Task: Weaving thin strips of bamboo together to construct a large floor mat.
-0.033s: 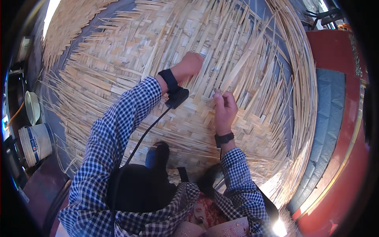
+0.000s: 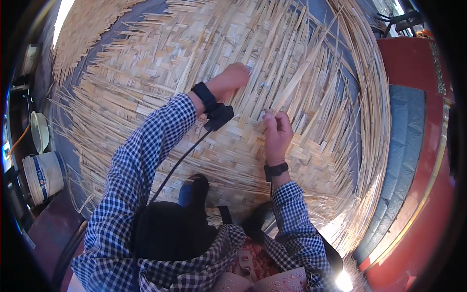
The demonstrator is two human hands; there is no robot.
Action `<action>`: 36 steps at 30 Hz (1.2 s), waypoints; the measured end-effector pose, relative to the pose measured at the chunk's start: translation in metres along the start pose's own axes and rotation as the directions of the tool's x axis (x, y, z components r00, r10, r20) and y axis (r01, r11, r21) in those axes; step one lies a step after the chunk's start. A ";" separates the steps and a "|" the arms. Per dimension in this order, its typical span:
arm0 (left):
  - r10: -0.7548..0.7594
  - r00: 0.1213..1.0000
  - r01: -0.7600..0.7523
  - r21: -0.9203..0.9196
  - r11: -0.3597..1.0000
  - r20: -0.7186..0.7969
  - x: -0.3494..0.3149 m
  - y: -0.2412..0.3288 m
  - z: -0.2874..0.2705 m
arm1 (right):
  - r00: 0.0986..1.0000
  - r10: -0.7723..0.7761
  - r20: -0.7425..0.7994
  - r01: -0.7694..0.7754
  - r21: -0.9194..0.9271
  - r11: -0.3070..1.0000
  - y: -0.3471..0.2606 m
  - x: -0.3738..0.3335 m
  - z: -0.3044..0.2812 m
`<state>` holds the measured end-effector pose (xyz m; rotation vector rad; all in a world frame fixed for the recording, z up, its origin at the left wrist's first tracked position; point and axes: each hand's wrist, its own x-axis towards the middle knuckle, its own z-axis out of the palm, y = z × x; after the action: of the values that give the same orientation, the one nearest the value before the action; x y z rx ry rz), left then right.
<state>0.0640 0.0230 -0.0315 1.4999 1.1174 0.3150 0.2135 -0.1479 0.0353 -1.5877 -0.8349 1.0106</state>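
Observation:
A large woven reed mat (image 2: 160, 63) is spread under both my hands, its long pale strips crossing in a slanting weave. My left hand (image 2: 229, 80) is closed over the upright strips near the middle, fingertips pressed down among them. What those fingers hold is hidden. Lower and to the right, my right hand (image 2: 278, 130) has its thumb and forefinger pinched at the lower end of a wide reed strip (image 2: 300, 75). That strip slants up and right over the loose, unwoven strips. A black device (image 2: 220, 117) with a cable hangs at my left wrist.
A bundle of long reeds (image 2: 370, 73) curves along the mat's right side. Beyond it lie a grey-blue padded sheet (image 2: 405, 131) and a red surface (image 2: 401, 58). At left stand a white bucket (image 2: 44, 177) and a pale basin (image 2: 40, 131). My shoe (image 2: 195, 190) rests on the mat.
My left hand and its wrist have shifted very slightly up and left. The right hand stays at the end of the wide strip.

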 end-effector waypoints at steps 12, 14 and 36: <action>0.017 0.998 -0.055 -0.729 0.683 -0.060 -0.092 0.019 -0.019 | 0.894 0.177 0.411 0.074 -0.526 0.847 0.018 0.054 0.000; -0.075 0.985 -0.065 -0.734 0.676 -0.156 -0.117 -0.013 -0.008 | 0.894 0.116 0.433 0.133 -0.503 0.854 0.015 0.053 0.004; -0.111 0.967 0.087 -0.114 0.990 -0.231 -0.061 -0.029 -0.099 | 0.951 -0.157 0.267 0.215 -0.206 0.955 -0.003 0.008 0.080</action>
<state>-0.0526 0.0337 -0.0049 1.3346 1.3401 0.4843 0.1439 -0.1089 0.0279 -1.5586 -1.2930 1.0141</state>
